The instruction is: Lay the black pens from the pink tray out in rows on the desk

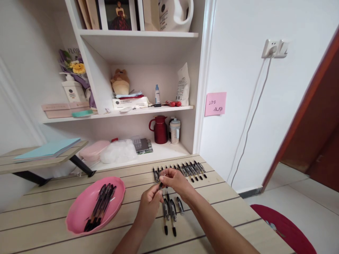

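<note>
Both my hands meet above the wooden table (39, 220) and pinch one black pen (160, 185) between them. My left hand (149, 206) grips its lower end with closed fingers. My right hand (176, 182) pinches the upper end. Under my hands lie three black pens (169, 218) side by side, and one pen cap (180, 205) lies beside them. A row of several pens or caps (192, 170) lines the table's far edge. To the left a pink tray (79, 211) holds several black pens (102, 206).
A white shelf unit (140, 109) stands behind the table with a red jug (159, 129), bottles and boxes. A low side shelf with a blue folder (46, 148) sits at the left. A pink note (215, 103) and a cable hang on the right wall. A red mat (283, 229) lies on the floor.
</note>
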Action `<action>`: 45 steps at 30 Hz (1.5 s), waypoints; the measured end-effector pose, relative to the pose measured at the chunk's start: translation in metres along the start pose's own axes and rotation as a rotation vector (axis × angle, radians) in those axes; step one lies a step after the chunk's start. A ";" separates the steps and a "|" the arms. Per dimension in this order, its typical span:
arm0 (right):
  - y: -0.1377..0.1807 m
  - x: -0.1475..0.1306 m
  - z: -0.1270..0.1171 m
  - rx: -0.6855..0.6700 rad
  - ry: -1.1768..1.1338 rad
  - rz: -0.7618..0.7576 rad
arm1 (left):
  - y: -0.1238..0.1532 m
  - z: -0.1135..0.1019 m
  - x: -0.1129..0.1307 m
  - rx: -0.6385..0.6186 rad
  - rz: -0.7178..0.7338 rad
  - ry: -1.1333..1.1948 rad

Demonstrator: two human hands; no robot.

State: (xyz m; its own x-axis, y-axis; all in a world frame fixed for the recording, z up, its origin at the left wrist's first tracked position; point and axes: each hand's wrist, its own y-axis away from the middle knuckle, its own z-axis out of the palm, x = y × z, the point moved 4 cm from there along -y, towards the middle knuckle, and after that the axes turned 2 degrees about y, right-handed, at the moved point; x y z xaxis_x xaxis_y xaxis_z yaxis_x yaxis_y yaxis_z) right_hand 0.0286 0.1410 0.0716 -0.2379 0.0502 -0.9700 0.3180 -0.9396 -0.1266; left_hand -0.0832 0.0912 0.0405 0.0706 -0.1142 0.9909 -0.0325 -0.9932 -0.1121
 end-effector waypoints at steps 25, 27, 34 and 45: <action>-0.006 0.007 -0.014 -0.014 0.235 -0.005 | -0.005 -0.006 -0.010 0.071 -0.016 -0.061; -0.004 0.004 -0.022 -0.001 0.561 0.039 | -0.007 -0.007 -0.013 0.104 -0.031 -0.017; 0.005 0.022 -0.033 0.002 1.272 0.232 | -0.007 -0.009 -0.013 0.147 -0.082 0.037; -0.017 -0.007 -0.046 0.162 0.471 -0.054 | -0.004 -0.002 -0.013 0.044 -0.107 0.036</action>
State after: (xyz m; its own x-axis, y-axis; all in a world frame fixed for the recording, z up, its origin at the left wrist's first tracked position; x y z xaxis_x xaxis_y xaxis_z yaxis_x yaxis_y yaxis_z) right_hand 0.0676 0.1720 0.0710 0.2016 0.2125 -0.9561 0.1611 -0.9701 -0.1816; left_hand -0.0863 0.0969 0.0287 0.0358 -0.0076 0.9993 0.0171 -0.9998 -0.0082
